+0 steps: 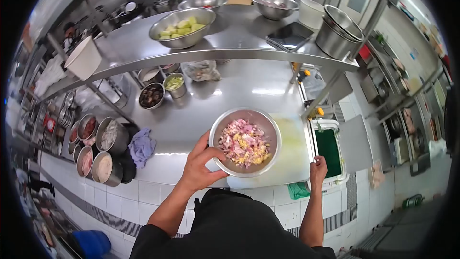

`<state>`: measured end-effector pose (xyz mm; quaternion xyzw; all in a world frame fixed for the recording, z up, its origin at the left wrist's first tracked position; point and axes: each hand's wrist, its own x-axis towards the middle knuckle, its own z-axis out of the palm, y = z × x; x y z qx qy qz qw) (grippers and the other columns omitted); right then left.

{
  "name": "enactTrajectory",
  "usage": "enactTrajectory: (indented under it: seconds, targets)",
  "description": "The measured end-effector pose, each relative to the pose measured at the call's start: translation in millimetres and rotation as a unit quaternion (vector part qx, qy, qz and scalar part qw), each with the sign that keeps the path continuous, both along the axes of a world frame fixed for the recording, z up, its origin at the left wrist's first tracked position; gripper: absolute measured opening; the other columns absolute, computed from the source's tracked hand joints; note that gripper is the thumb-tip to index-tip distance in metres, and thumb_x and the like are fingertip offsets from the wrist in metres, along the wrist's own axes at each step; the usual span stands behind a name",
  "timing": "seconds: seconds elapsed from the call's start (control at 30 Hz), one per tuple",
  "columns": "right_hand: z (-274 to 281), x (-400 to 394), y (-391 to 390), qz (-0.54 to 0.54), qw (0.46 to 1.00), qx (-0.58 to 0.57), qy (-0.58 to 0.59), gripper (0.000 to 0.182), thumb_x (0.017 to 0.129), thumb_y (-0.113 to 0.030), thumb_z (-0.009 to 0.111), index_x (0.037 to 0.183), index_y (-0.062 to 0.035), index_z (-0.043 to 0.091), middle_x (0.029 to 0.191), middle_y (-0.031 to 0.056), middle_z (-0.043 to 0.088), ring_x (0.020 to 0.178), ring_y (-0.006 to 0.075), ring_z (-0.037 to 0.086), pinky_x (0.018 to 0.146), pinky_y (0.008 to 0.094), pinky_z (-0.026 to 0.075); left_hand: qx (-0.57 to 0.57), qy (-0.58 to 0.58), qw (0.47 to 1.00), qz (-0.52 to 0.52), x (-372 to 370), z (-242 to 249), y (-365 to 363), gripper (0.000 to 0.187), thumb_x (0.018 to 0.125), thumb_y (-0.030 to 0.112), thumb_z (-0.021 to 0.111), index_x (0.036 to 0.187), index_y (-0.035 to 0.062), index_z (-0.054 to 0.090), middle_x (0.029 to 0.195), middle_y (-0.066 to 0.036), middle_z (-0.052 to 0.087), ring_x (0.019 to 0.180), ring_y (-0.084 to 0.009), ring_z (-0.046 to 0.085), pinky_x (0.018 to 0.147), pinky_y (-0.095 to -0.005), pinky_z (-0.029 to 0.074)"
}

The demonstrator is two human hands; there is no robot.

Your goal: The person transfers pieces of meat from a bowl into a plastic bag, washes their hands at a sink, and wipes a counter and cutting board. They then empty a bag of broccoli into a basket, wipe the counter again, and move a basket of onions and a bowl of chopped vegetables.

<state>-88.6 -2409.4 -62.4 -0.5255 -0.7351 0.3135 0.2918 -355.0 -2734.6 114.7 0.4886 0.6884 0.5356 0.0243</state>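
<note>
My left hand (pixel 200 165) grips the rim of a steel mixing bowl (pixel 215 123), thumb over the edge. Chopped pink, white and yellow pieces (pixel 244 144) lie in the bowl, and I cannot make out exactly what they are. The bowl is held above the steel counter, partly over a whitish cutting board (pixel 293 151) with yellow-green stains. To the right, my right hand (pixel 318 170) has its fingers curled closed beside a white-rimmed bin (pixel 346 175) with a dark green inside. Whatever those fingers may hold is hidden.
An overhead shelf (pixel 230 53) carries a bowl of pale green chunks (pixel 182 29), more bowls and a stockpot (pixel 335 38). Small containers, including one of chopped greens (pixel 174 85), stand at the counter's back. Several steel pots (pixel 112 136) and a purple cloth (pixel 142 147) are left.
</note>
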Motion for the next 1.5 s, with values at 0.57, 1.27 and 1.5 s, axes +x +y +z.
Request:
enactTrajectory:
  seconds: [0.57, 1.27, 1.5]
  targets:
    - [-42.8, -15.2, -53.2, 0.119, 0.985, -0.098, 0.070, 0.037, 0.077, -0.007, 0.056, 0.112, 0.0013, 0.061, 0.092, 0.0120, 0.067, 0.085, 0.0196, 0.063, 0.076, 0.0294, 0.050, -0.032, -0.085, 0.995, 0.031, -32.5, -37.5, -33.0, 0.033, 0.058, 0.010, 0.086, 0.083, 0.0046, 0.064, 0.133, -0.018, 0.048, 0.112, -0.0278, 0.057, 0.095, -0.0371, 0.045]
    - [-51.8, -28.0, -82.7, 0.140, 0.982, -0.116, 0.047, 0.025, 0.082, -0.012, 0.061, 0.101, 0.0031, 0.065, 0.087, 0.0126, 0.068, 0.076, 0.0199, 0.065, 0.071, 0.0315, 0.051, 0.179, 0.006, 0.905, 0.386, -217.3, 87.8, -97.9, 0.042, 0.072, 0.021, 0.078, 0.108, 0.0028, 0.064, 0.108, -0.015, 0.059, 0.084, -0.0183, 0.061, 0.075, -0.0309, 0.050]
    - [-44.5, -34.4, -94.4, 0.147, 0.971, -0.158, 0.104, 0.026, 0.086, -0.012, 0.060, 0.106, 0.0048, 0.062, 0.088, 0.0130, 0.067, 0.081, 0.0192, 0.065, 0.070, 0.0310, 0.053, -0.406, 0.078, 0.768, 0.490, -208.2, -216.8, -183.4, 0.060, 0.079, 0.050, 0.061, 0.124, 0.0102, 0.058, 0.123, -0.025, 0.056, 0.118, -0.0414, 0.050, 0.099, -0.0493, 0.040]
